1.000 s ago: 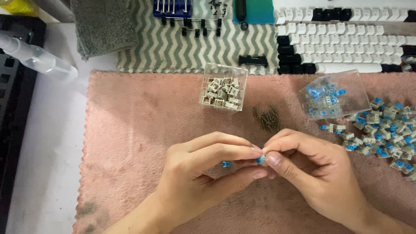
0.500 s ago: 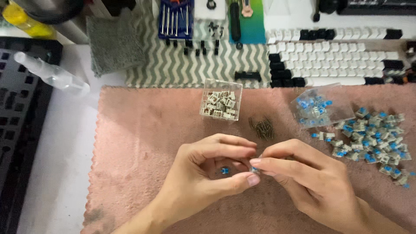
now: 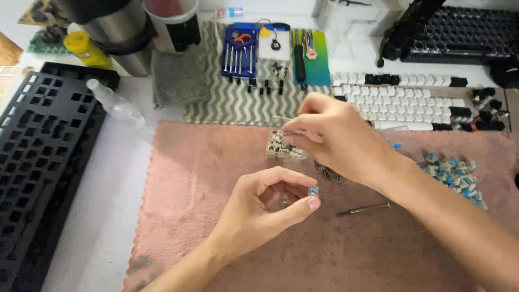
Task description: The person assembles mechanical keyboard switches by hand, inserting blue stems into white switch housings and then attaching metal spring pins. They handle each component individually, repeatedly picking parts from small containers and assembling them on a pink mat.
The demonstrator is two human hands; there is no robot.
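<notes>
Left hand (image 3: 265,208) fingers pinch a small blue-stemmed clear plastic switch part (image 3: 313,191); right hand (image 3: 338,138) fingers reach over the clear plastic box (image 3: 282,145) (their closure hidden). A loose pinch could drop the part onto the pink cloth mat (image 3: 189,178) beside that box.

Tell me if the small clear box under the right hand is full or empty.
Partly full: pale switch parts show through the clear box, below the right hand.

Well left of the grip lies a black keyboard case (image 3: 43,162), with a clear spray bottle (image 3: 114,104) and grey cloth (image 3: 178,78) nearer. Beyond it, white keycaps (image 3: 400,103); right, blue switches (image 3: 451,173) and a thin tool (image 3: 362,209).
</notes>
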